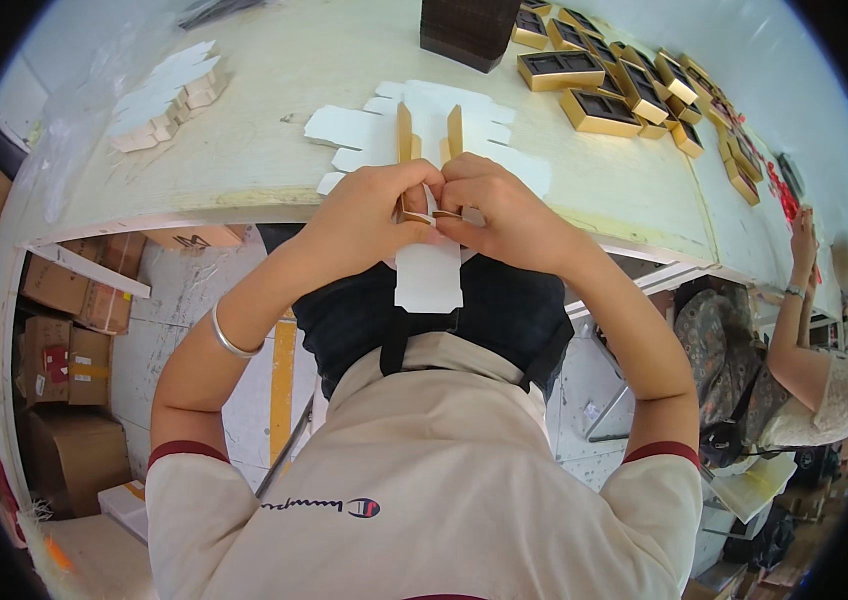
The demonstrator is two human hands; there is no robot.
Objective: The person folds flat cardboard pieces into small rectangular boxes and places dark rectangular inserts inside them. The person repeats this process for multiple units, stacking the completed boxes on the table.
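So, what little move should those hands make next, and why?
Probably fold the white end flap up and in toward the half-made box: the flap juts outward, unfolded, while two gold side walls already stand up, and the left hand and right hand have their fingers on the card at that same end.

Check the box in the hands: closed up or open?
Open, only partly folded: its gold sides stand raised with a gap between them, and a white end flap juts out.
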